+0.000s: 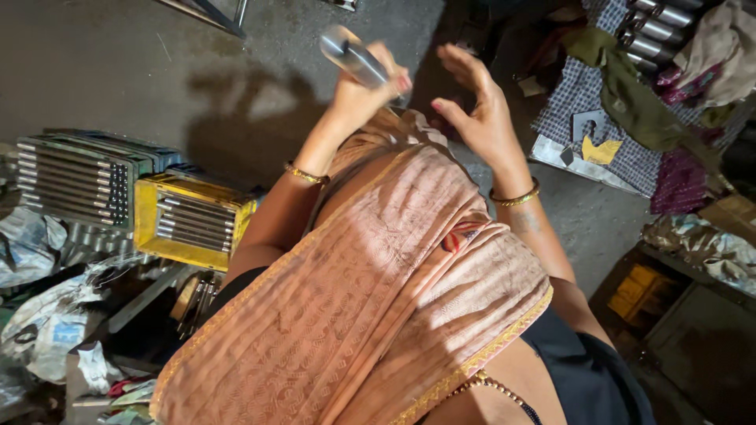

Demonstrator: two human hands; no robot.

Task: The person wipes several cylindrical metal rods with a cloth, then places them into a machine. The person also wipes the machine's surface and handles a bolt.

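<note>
the short steel rod (pixel 352 55) is up in front of the chest, far from the floor, gripped in the closed left hand (pixel 364 88) while the right hand (pixel 479 110) hangs open just beside it, touching nothing; a firm wrap low on the rod, with the open palm kept near, seems the steady way to handle it. below lies a grey concrete floor (pixel 118 71), with a yellow crate of rods (pixel 191 221) at left and a checked cloth (pixel 587 102) far right.

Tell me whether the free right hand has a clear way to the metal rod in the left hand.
Probably yes. The right hand is open and empty beside the left hand, which grips the metal rod; only open air shows between them.
</note>
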